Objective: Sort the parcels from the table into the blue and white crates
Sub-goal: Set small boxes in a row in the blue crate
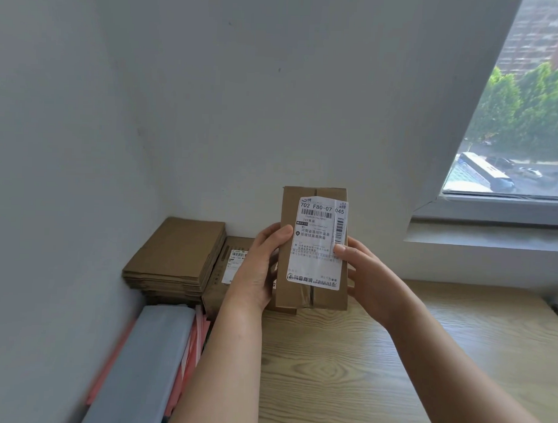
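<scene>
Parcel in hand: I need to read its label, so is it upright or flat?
Upright: the cardboard parcel stands on end, shipping label toward camera, left hand and right hand gripping its sides.

The table (376, 373) has a light wood-grain top that runs from the near edge to the wall under the window sill. In its far left corner, against both walls, lies a stack of flattened brown cardboard (175, 258). Just right of the stack and touching it sits a labelled parcel (221, 274), brown with a white sticker on top. Nearer, along the left wall, lies a long grey-blue flat pack (152, 358), blurred, with pink sheets (198, 330) along its right side. At the far middle an upright parcel (314, 244) reaches down to the tabletop; whether its lower edge touches the wood cannot be told.
</scene>
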The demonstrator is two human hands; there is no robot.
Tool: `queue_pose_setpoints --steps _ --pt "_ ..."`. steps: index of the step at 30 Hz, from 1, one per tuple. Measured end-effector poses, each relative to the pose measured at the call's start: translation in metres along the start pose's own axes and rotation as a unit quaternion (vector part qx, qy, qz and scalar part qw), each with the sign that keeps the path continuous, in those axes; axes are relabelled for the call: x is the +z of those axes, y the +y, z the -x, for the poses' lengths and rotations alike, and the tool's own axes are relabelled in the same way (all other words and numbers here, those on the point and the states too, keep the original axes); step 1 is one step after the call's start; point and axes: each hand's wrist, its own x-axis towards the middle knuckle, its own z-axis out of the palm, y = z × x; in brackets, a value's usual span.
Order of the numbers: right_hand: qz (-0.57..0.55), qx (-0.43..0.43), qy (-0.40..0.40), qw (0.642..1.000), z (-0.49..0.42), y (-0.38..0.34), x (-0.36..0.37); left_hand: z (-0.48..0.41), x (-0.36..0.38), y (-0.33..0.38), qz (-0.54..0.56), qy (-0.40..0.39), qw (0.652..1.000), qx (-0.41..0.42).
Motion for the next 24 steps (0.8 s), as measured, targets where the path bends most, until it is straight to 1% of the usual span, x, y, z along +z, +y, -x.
queue_pose_setpoints --steps 9,24 --pt "0.004 -0.008 -0.006 1.000 0.001 -0.003 0.004 0.004 -0.006 0.000 0.047 -0.015 0.999 0.017" --pt "0.017 0.002 0.013 1.000 0.006 0.006 0.012 0.009 -0.012 -0.002 0.037 -0.009 0.999 -0.017"
